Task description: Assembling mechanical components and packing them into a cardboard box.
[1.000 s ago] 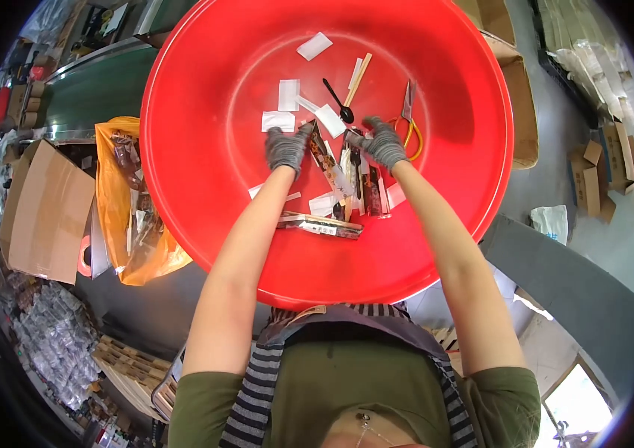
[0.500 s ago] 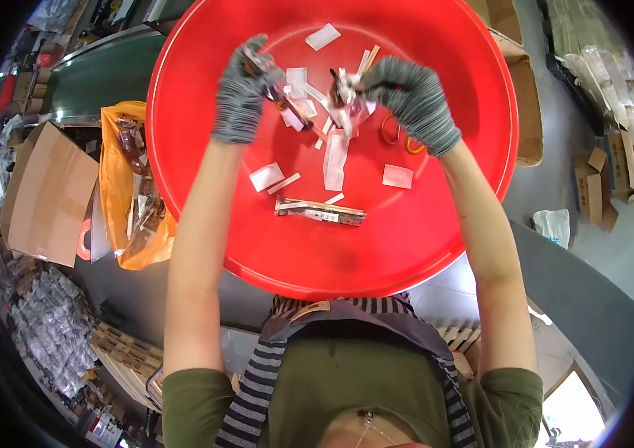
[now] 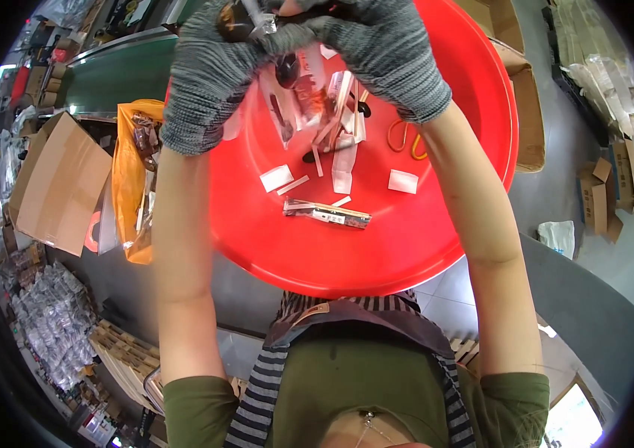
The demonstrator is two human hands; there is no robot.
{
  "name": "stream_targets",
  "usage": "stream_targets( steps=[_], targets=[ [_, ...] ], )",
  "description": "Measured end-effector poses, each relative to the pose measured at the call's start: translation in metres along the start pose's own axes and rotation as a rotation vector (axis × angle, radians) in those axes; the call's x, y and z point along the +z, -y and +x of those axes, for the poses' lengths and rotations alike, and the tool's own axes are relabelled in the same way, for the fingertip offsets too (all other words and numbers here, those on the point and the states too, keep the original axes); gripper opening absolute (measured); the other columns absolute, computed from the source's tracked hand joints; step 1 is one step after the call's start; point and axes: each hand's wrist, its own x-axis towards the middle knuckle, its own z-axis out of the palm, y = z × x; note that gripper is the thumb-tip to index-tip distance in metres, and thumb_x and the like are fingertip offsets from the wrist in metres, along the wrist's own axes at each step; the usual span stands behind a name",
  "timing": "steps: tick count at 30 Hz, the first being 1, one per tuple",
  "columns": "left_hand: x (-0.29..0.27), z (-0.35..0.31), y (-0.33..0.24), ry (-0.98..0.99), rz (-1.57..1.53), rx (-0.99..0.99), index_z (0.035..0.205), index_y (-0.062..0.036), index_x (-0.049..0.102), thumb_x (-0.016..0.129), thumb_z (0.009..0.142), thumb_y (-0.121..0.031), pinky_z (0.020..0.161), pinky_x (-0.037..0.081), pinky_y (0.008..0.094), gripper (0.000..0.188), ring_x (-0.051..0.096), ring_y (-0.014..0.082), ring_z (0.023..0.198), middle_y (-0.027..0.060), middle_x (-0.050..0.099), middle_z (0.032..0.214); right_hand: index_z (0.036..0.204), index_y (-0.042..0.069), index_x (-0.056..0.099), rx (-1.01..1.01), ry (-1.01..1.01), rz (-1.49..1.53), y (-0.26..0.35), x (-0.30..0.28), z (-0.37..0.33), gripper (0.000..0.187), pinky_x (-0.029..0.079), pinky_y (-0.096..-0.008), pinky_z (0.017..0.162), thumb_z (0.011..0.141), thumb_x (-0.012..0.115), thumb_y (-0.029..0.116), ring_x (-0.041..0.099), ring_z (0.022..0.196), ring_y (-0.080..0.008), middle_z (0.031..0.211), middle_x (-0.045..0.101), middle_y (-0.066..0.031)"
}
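Note:
My left hand and my right hand, both in grey knit gloves, are raised together over the far part of a red basin. Dark, shiny plastic packaging is gripped between their fingers; part of it is hidden by the gloves. Just below the hands, blurred bits show: a black spoon, clear wrappers and thin sticks. Within the basin are white paper pieces, a long pale strip, a narrow dark packet and orange-handled scissors.
Left of the basin hangs an orange bag with wrapped items, beside a cardboard box. A green conveyor surface runs behind them. Cardboard stands against the basin's right side. A grey curved surface lies lower right.
Both hands have come together and risen closer to the camera, now meeting on the packaging. Loose bits blur beneath them, and a dark piece shows beside the pale strip.

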Motion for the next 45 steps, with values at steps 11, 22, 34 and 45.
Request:
stream_targets(
  steps=[11, 22, 34, 45],
  targets=[
    [-0.052, -0.026, 0.036, -0.046, 0.167, -0.115, 0.088, -0.0035, 0.061, 0.069, 0.074, -0.005, 0.061, 0.045, 0.0206, 0.016, 0.055, 0.0069, 0.071, 0.0007, 0.06, 0.078, 0.092, 0.003, 0.061, 0.741, 0.835, -0.777, -0.076, 0.055, -0.192, 0.015, 0.051, -0.0366, 0.059, 0.081, 0.053, 0.01, 0.063, 0.072, -0.0285, 0.082, 0.064, -0.0111],
    [-0.081, -0.059, 0.041, -0.319, 0.059, -0.358, 0.084, -0.002, 0.06, 0.068, 0.076, -0.005, 0.06, 0.045, 0.021, 0.012, 0.055, 0.0081, 0.066, 0.0009, 0.059, 0.074, 0.083, 0.004, 0.064, 1.202, 1.12, -0.194, -0.039, 0.036, -0.205, 0.011, 0.05, -0.0363, 0.062, 0.074, 0.06, 0.01, 0.063, 0.077, -0.0262, 0.076, 0.064, -0.0128],
    [-0.079, -0.073, 0.049, -0.301, -0.033, -0.396, 0.083, -0.0026, 0.06, 0.07, 0.073, -0.002, 0.066, 0.044, 0.0211, 0.014, 0.055, 0.0078, 0.07, 0.0008, 0.06, 0.074, 0.082, 0.006, 0.06, 0.708, 0.619, -0.033, -0.008, -0.002, -0.148, 0.023, 0.04, -0.0359, 0.094, 0.07, 0.073, 0.02, 0.048, 0.112, -0.0283, 0.114, 0.054, -0.0121],
    [-0.082, -0.083, 0.052, -0.309, 0.038, -0.417, 0.085, -0.0015, 0.06, 0.069, 0.072, 0.001, 0.067, 0.046, 0.0228, 0.016, 0.056, 0.0097, 0.074, 0.0021, 0.059, 0.079, 0.104, 0.008, 0.058, 0.964, 0.711, -0.572, -0.131, 0.111, -0.205, 0.034, 0.049, -0.0386, 0.073, 0.08, 0.056, 0.031, 0.061, 0.084, -0.03, 0.095, 0.062, -0.0134]
  ],
)
